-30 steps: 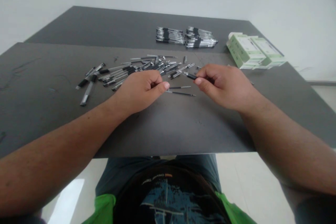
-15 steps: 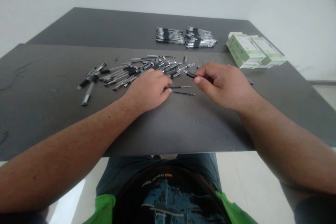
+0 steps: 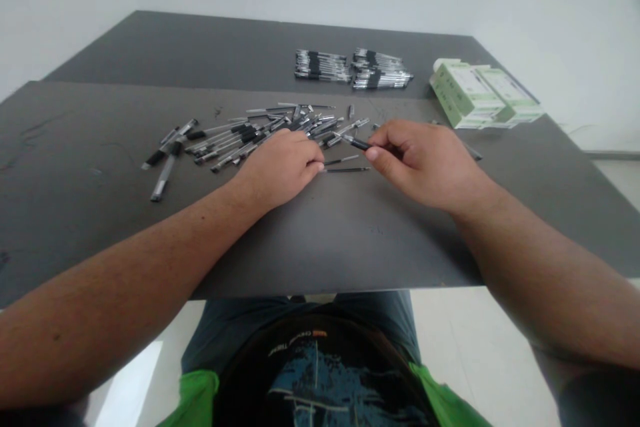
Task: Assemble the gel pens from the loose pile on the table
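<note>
My right hand (image 3: 420,163) pinches a gel pen (image 3: 356,143) by its black grip end, with the pen pointing left. My left hand (image 3: 284,167) rests low over the table with its thumb and fingers together on the end of a dark pen refill (image 3: 347,169). A second refill (image 3: 342,160) lies just behind that one; whether the fingers touch it I cannot tell. Behind my left hand spreads a loose pile of clear pens (image 3: 230,140) with black grips, partly covered by the hand. A small clear cap (image 3: 351,111) lies beyond the pile.
Sorted bundles of pens, one on the left (image 3: 323,67) and one on the right (image 3: 381,69), lie farther back on the grey table (image 3: 300,247). Green and white boxes (image 3: 470,95) stand at the right. A few pens (image 3: 167,163) lie apart at the left.
The refills at my left fingertips have shifted slightly away from me and changed angle. My right hand still holds the pen in nearly the same place. The view has moved a little.
</note>
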Action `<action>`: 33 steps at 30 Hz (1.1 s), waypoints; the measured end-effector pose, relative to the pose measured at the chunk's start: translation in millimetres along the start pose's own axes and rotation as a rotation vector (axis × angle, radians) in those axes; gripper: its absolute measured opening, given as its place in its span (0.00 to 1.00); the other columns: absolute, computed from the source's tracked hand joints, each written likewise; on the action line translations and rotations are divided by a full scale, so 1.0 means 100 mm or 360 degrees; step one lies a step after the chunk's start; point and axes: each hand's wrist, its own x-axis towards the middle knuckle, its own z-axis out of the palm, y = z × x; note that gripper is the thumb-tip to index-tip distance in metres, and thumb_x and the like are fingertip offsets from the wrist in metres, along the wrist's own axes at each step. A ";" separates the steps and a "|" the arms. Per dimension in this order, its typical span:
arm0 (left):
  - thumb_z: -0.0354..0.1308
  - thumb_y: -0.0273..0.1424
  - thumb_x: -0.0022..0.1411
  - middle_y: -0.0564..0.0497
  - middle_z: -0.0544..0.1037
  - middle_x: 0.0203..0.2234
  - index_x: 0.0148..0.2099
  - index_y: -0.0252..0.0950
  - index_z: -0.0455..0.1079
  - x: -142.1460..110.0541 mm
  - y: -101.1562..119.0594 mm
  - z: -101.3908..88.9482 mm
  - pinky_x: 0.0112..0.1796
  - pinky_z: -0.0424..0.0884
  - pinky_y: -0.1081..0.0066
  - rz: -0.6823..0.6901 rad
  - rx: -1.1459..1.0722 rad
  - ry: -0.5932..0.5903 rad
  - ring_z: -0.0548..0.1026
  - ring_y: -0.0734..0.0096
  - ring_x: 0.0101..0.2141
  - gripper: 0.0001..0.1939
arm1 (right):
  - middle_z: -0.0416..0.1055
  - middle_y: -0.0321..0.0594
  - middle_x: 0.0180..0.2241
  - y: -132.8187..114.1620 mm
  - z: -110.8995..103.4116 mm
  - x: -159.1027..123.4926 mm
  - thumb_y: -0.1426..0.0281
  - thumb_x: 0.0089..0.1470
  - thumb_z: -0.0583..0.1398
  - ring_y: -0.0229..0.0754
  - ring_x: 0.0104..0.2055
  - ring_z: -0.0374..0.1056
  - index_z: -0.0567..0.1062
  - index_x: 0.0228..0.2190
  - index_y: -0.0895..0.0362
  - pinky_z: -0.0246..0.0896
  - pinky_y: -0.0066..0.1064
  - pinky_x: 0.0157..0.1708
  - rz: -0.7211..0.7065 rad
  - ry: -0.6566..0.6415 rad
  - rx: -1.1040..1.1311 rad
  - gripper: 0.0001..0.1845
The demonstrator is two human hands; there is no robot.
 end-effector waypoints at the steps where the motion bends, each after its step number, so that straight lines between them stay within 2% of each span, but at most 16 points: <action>1: 0.55 0.35 0.74 0.42 0.87 0.41 0.45 0.34 0.84 0.00 0.01 -0.01 0.55 0.73 0.52 -0.0021 -0.0035 0.0035 0.81 0.50 0.48 0.16 | 0.77 0.38 0.30 0.00 0.00 0.00 0.63 0.67 0.61 0.44 0.30 0.69 0.79 0.36 0.54 0.57 0.36 0.34 0.0000 -0.0001 0.0000 0.10; 3: 0.57 0.35 0.73 0.43 0.87 0.41 0.46 0.35 0.84 -0.02 0.04 -0.05 0.54 0.74 0.54 -0.0116 -0.0132 0.0126 0.82 0.52 0.47 0.14 | 0.77 0.38 0.30 0.01 0.01 0.00 0.63 0.67 0.61 0.44 0.31 0.70 0.79 0.36 0.54 0.57 0.36 0.33 -0.0008 -0.0006 -0.0003 0.10; 6: 0.61 0.35 0.71 0.47 0.87 0.40 0.47 0.39 0.85 -0.08 0.08 -0.13 0.46 0.75 0.61 -0.0354 -0.0326 0.0274 0.82 0.58 0.42 0.12 | 0.77 0.37 0.29 0.02 0.01 -0.01 0.63 0.67 0.61 0.44 0.30 0.69 0.79 0.36 0.53 0.56 0.36 0.33 -0.0025 0.0000 0.0001 0.10; 10: 0.67 0.39 0.69 0.52 0.86 0.31 0.46 0.42 0.85 -0.18 0.09 -0.21 0.35 0.71 0.66 -0.0602 -0.0673 0.0449 0.79 0.65 0.31 0.09 | 0.77 0.37 0.29 0.03 0.03 -0.01 0.63 0.68 0.61 0.43 0.29 0.69 0.79 0.37 0.53 0.57 0.36 0.33 -0.0043 -0.0043 -0.0016 0.09; 13: 0.69 0.42 0.68 0.53 0.85 0.30 0.47 0.43 0.84 -0.20 0.08 -0.18 0.29 0.70 0.69 -0.0666 -0.1141 0.0542 0.76 0.70 0.25 0.10 | 0.77 0.37 0.29 0.05 0.05 -0.02 0.63 0.68 0.61 0.43 0.29 0.69 0.80 0.37 0.54 0.56 0.35 0.32 -0.0082 -0.0053 -0.0028 0.10; 17: 0.71 0.37 0.66 0.50 0.87 0.34 0.45 0.41 0.83 -0.19 0.09 -0.09 0.27 0.74 0.73 -0.0655 -0.1634 0.0582 0.78 0.72 0.27 0.08 | 0.78 0.38 0.30 0.07 0.08 -0.03 0.63 0.69 0.61 0.43 0.31 0.71 0.80 0.38 0.54 0.57 0.35 0.33 -0.0137 -0.0074 -0.0036 0.10; 23: 0.69 0.33 0.66 0.51 0.85 0.31 0.44 0.38 0.82 -0.19 0.16 -0.10 0.27 0.76 0.74 -0.0649 -0.1587 0.0585 0.79 0.72 0.28 0.06 | 0.78 0.38 0.31 0.05 0.09 -0.05 0.65 0.69 0.61 0.44 0.31 0.72 0.80 0.39 0.55 0.59 0.35 0.34 -0.0180 -0.0111 -0.0042 0.10; 28: 0.68 0.36 0.67 0.52 0.85 0.30 0.44 0.38 0.82 -0.20 0.20 -0.18 0.29 0.77 0.73 -0.0642 -0.1373 0.0520 0.82 0.70 0.29 0.08 | 0.79 0.39 0.31 0.04 0.08 -0.04 0.66 0.69 0.61 0.44 0.31 0.72 0.81 0.39 0.55 0.58 0.34 0.33 -0.0195 -0.0129 -0.0064 0.09; 33: 0.69 0.37 0.66 0.53 0.84 0.29 0.44 0.39 0.82 -0.20 0.23 -0.21 0.27 0.73 0.74 -0.0648 -0.1272 0.0443 0.79 0.72 0.26 0.08 | 0.79 0.39 0.31 0.03 0.09 -0.04 0.65 0.69 0.61 0.44 0.31 0.72 0.81 0.39 0.55 0.59 0.34 0.34 -0.0187 -0.0130 -0.0042 0.09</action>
